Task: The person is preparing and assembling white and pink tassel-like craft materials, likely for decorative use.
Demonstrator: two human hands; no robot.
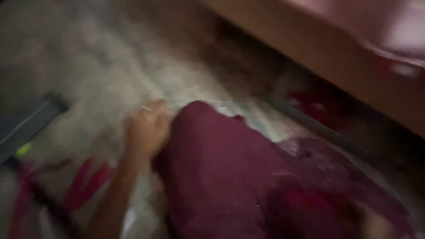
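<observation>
The whole head view is smeared by motion. My left hand [148,128] reaches in from the lower left, fingers curled against the edge of a maroon cloth [217,172] that covers the middle of the picture. A thin pale sliver [146,107] shows by the fingertips; I cannot tell what it is or whether the hand grips it or the cloth. The cloth runs on to the right into a darker patterned maroon part [327,177]. My right hand does not show clearly; a pale blur [376,225] at the bottom right cannot be identified.
A wooden furniture edge [327,48] crosses the upper right, with red things [310,102] in the shadow under it. The speckled pale floor [110,75] fills the upper left. A dark grey bar [31,121] lies at the left, above red and pink shapes [84,181].
</observation>
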